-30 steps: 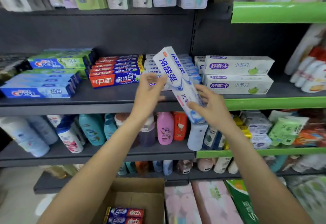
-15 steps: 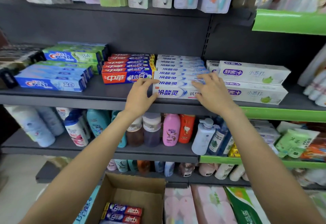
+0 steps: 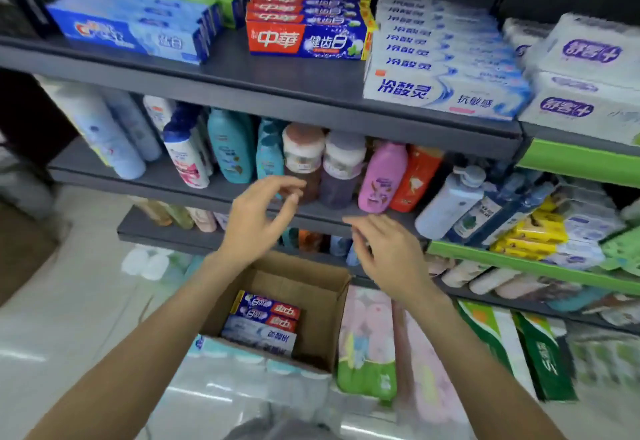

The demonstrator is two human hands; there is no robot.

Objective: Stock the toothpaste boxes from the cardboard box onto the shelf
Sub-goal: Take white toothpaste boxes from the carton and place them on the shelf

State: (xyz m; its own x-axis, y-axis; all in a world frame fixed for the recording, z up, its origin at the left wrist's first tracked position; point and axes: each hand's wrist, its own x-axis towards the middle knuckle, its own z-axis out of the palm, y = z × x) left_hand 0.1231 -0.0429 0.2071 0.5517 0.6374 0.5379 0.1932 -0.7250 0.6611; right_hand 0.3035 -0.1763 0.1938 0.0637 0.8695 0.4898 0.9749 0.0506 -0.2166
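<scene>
Both hands had come off the shelf since a moment earlier and hung lower, over the carton, while the white box they had been setting down lay at the front of the white stack. That front box read 冷酸灵 in blue, with 抗敏感 further right, and more boxes of the same print sat piled behind it.

Left of the stack lay red-and-blue boxes marked 中華 and 健齿白, and further left a blue Crest stack with 盐白 on its front. Right of the white stack stood white boxes with purple ovals; their writing was too blurred to read.

Down in the carton lay two more red-and-blue boxes, seen upside down, and one white box nearest the person.

The left hand hung above the carton's far edge, fingers loosely curved and holding nothing. The right hand hung just beside it to the right, fingers spread and relaxed, also bare. The two hands were apart, neither touching any box.

Behind them, bottles stood along the middle shelf, a pink one among them.
</scene>
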